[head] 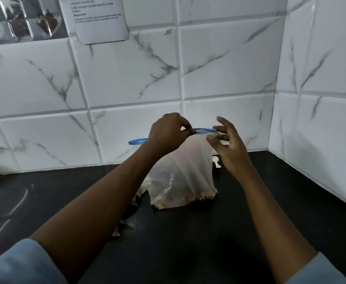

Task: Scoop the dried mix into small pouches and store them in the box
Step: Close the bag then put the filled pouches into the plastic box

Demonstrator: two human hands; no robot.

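Opening the zip-lock bag (180, 177) seems the step in hand. The left hand (168, 132) pinches the bag's blue zip strip (137, 141). The right hand (229, 148), fingers spread, is at the strip's right end; I cannot tell whether it grips. Dried mix (198, 198) lies in the bag's bottom, and a white spoon (216, 161) is just behind the bag. Next, the strip needs pulling apart.

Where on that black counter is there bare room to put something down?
Bare counter lies between the bag and the right tiled wall, and in front of the bag toward the near edge. It is crowded left of the bag, where clear pouches lie under the left arm, and behind it, where a white spoon sits.
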